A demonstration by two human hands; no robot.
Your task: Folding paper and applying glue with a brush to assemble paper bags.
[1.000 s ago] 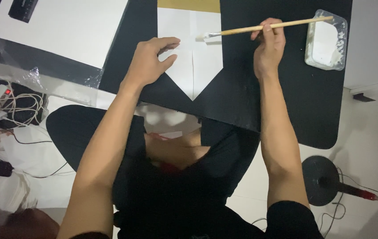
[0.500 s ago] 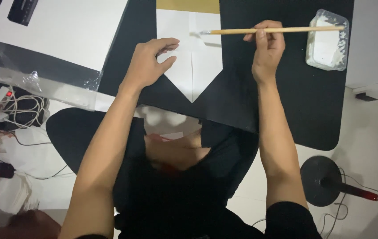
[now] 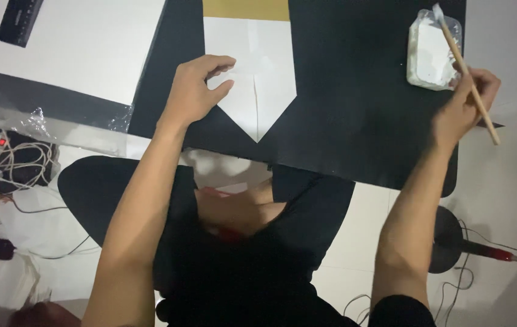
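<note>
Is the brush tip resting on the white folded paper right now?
No, the brush in the right hand has its tip over the small tub of white paste, well away from the white paper.

paper (image 3: 264, 79) on mat (image 3: 349, 109), tub (image 3: 431, 51) right of paper

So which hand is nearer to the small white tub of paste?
Right. The right hand holds a brush whose tip is over the tub; the left hand rests on the white folded paper, well to the tub's left.
</note>
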